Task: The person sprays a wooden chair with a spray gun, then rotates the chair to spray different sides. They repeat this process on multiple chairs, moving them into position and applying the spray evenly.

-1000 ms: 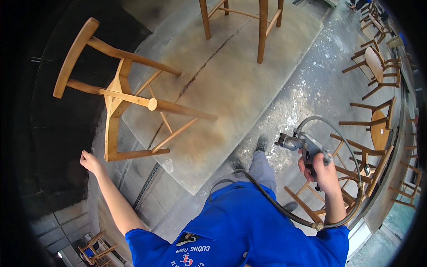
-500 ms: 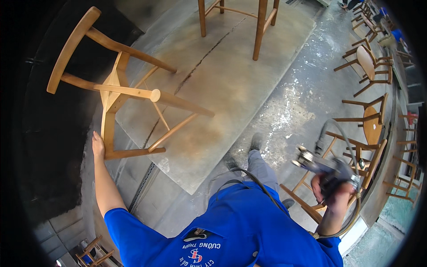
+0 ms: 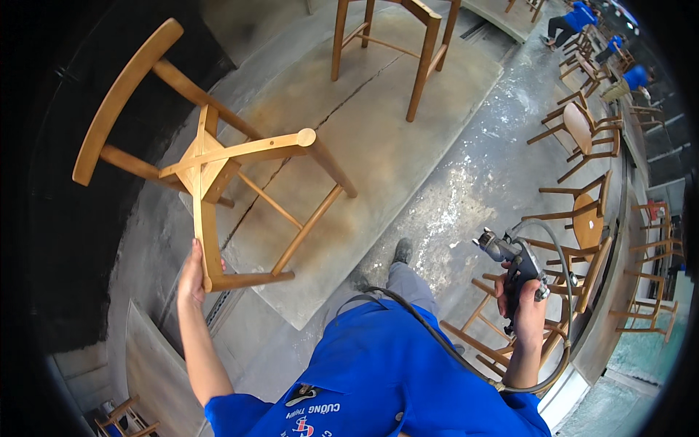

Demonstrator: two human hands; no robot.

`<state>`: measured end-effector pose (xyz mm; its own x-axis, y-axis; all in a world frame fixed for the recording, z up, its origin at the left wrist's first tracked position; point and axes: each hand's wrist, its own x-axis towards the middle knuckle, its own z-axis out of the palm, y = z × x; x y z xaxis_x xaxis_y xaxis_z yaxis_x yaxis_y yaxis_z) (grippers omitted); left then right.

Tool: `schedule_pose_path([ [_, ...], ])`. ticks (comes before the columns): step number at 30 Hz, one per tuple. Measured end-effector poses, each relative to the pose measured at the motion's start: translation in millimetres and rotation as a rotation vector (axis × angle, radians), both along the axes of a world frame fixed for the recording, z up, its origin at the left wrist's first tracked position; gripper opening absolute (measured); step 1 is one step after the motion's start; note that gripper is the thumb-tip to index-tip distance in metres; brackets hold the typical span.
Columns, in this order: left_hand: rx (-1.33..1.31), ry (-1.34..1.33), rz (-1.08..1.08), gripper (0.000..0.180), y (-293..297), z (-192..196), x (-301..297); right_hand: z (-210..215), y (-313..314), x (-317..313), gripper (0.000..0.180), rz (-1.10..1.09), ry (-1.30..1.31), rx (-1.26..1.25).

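A light-brown wooden chair frame (image 3: 234, 154) without a seat panel is tilted at the left, its curved backrest toward the far left. My left hand (image 3: 191, 275) is closed around its seat rail, near the corner closest to me. Whether the chair's lower legs rest on the slab is hard to tell. At the right, my right hand (image 3: 526, 315) grips a dark spray gun (image 3: 521, 266) by its handle, with the nozzle pointing up and to the left. A hose (image 3: 419, 317) loops past the gun and across my blue shirt.
Another wooden frame (image 3: 429, 62) stands on the stained slab (image 3: 364, 175) ahead. Several chairs (image 3: 587, 218) line the right side, some close to my right arm. Beyond them are people in blue shirts (image 3: 579, 18). A dark wall (image 3: 65, 240) rises at the left.
The chair frame has turned in my left hand, and that hand has come right and nearer to me. The spray gun has swung to a more upright angle. My view has shifted slightly.
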<state>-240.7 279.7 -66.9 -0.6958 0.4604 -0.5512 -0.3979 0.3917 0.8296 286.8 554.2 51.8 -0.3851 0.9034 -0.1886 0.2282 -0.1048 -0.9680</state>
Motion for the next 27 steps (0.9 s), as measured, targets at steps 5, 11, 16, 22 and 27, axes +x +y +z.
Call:
schedule_pose_path([
  [5, 0.088, 0.071, 0.053, 0.059, 40.7, -6.0, 29.1, 19.0, -27.9, -16.8, 0.096, 0.076, 0.324, 0.090],
  [11, 0.098, 0.206, 0.075, 0.076, 126.2, -17.9, 71.0, 3.7, -16.5, -2.5, 0.058, 0.067, -0.090, 0.177],
  [16, 0.105, 0.192, 0.055, 0.081, 142.9, -16.0, 85.6, -29.5, -12.6, 26.3, 0.050, -0.151, -0.347, 0.031],
  [22, 0.061, 0.085, 0.138, 0.080, 83.7, -32.1, 70.8, -13.0, 20.2, 44.0, 0.054, -0.047, -0.217, 0.031],
  [27, 0.075, -0.170, 0.620, 0.068, -17.1, -153.9, 109.3, -1.5, 56.0, 49.6, 0.059, 0.245, -0.247, -0.096],
])
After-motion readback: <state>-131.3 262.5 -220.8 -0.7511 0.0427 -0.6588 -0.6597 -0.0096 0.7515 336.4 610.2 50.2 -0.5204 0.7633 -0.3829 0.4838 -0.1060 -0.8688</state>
